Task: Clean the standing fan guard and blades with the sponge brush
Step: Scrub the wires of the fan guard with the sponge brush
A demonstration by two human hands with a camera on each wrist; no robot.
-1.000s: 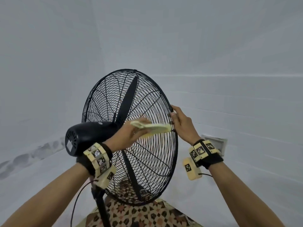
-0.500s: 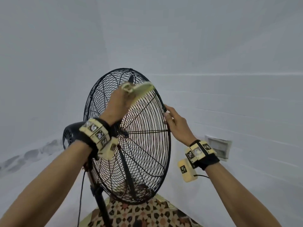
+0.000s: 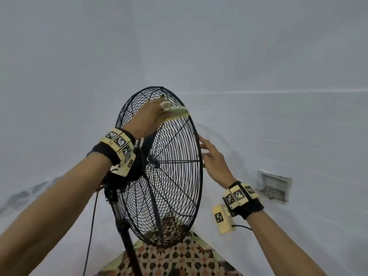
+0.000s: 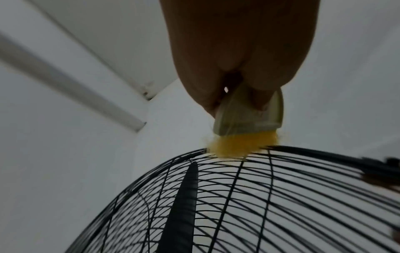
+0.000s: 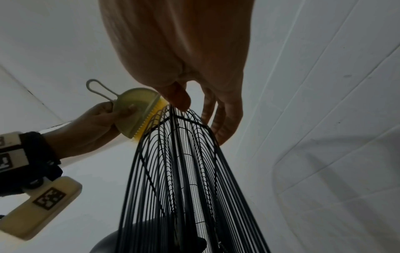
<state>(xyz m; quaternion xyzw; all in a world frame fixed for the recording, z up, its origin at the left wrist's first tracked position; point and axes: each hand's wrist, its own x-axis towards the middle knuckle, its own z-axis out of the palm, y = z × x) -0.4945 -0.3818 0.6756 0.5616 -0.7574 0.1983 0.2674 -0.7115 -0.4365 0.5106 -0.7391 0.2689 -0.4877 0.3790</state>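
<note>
The left hand pinches the pale green, half-round sponge brush with yellow bristles by its flat body, thumb on one face and fingers on the other, and holds the bristles against the top rim of the black wire guard of the standing fan. The right hand lies with fingers straight and spread along the guard's right edge, touching the rim and apparently steadying it. A black blade stands upright inside the cage, just below the bristles, which rest on the outer wires and do not reach it.

The work looks to be somewhere in the guard stage, with the brush at the upper rim. The pictures are too soft to show dust, so how much of the guard is already clean cannot be told. The blades, shut inside the closed guard, seem untouched and remain to be done.
</note>
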